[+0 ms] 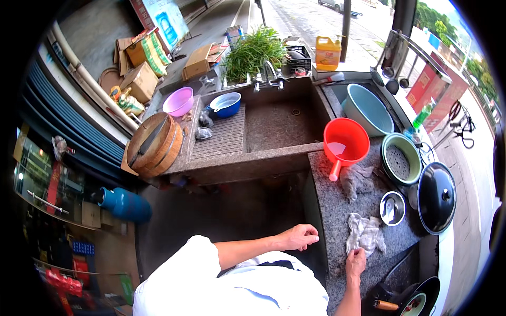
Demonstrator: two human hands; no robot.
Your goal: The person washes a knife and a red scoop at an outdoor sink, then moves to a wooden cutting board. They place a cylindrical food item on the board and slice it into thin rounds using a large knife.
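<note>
My right hand (356, 261) pinches the near edge of a crumpled pale cloth (365, 233) that lies on the granite counter (336, 209). Just short of the counter's left edge, my left hand (299, 237) hangs in the air with its fingers curled together, and nothing shows in it. A small steel bowl (392, 208) sits beside the cloth, towards the outer side. Further up the counter is a grey rag (355, 181), below a red plastic dipper (346, 138) whose handle points at me.
A stone sink (284, 122) lies ahead, with a round wooden chopping board (154, 144) and cleaver (149, 140) to its left. Along the right stand a black lidded pot (436, 197), a green basin (402, 158) and a blue-green tub (369, 110). A wok (431, 292) sits at lower right.
</note>
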